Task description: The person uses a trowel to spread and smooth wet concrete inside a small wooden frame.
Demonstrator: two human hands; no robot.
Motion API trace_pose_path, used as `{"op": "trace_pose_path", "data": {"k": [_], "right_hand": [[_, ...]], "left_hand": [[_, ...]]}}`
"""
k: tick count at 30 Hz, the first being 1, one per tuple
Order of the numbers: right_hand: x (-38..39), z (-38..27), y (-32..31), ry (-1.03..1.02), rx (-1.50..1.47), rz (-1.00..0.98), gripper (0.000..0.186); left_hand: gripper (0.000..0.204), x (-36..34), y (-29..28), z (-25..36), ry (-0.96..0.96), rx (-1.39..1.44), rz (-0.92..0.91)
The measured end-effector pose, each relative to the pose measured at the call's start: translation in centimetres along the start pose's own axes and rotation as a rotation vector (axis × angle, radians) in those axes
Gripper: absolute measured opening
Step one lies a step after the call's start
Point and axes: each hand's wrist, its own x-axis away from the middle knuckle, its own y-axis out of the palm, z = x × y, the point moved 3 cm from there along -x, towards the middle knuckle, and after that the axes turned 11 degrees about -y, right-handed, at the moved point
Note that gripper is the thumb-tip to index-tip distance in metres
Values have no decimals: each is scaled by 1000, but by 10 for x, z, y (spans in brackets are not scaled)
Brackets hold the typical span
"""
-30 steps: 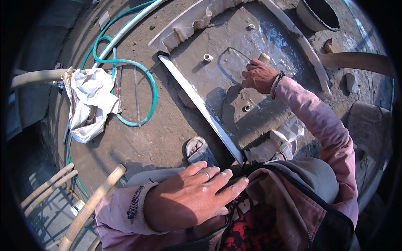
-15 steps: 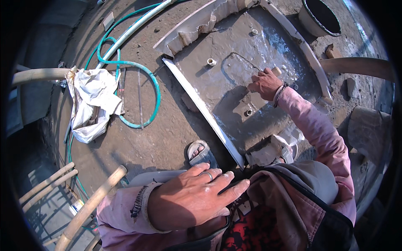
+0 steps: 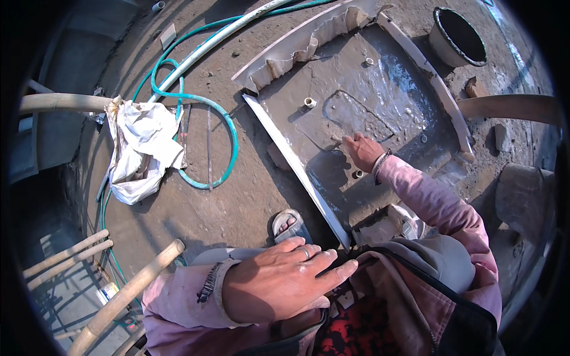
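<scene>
My right hand (image 3: 363, 152) is closed around a trowel (image 3: 321, 141) over the wet grey cement (image 3: 362, 113) in a shallow rectangular form. Its blade, smeared with cement, is hard to tell from the surface. A curved ridge runs across the cement just beyond the hand. Short pale pipe stubs, one of them a white pipe stub (image 3: 310, 102), stick up from the cement. My left hand (image 3: 276, 282), with a ring on one finger, lies over my lap, palm down. Its fingers are stretched out and hold nothing.
A white board (image 3: 297, 169) edges the form's left side. Beyond it lie a green hose (image 3: 233, 145) and a white sack (image 3: 139, 148). A black-rimmed bucket (image 3: 456, 38) stands at the far right. Bamboo poles (image 3: 127, 296) rise at the lower left.
My right hand has moved left and nearer to me with the trowel, leaving the ridge behind in the cement. My left hand stays in place. The view has shifted slightly.
</scene>
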Motion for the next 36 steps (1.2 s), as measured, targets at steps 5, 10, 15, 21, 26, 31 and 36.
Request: {"op": "trace_pose_path", "data": {"k": [5,10,15,21,26,31,36], "right_hand": [[-8,-36,18,16,-232,100,28],[-7,-41,20,-51,-287,165,28],[4,-29,1,-79,-212,148,21],[29,-46,-26,-69,-300,358,32],[55,-53,-56,-89,-379,529,39],[95,-16,-61,99,-393,629,49],[112,77,-82,333,-47,705,45]], "left_hand": [[68,1,5,-5,25,33,48],[64,-1,-1,0,15,0,-24],[62,-2,-2,-3,35,11,22],[64,-9,0,-2,70,7,27],[67,-12,2,-7,53,12,-37],[68,-21,-2,-14,-23,3,-141],[63,-42,-8,-17,-75,12,-187]]}}
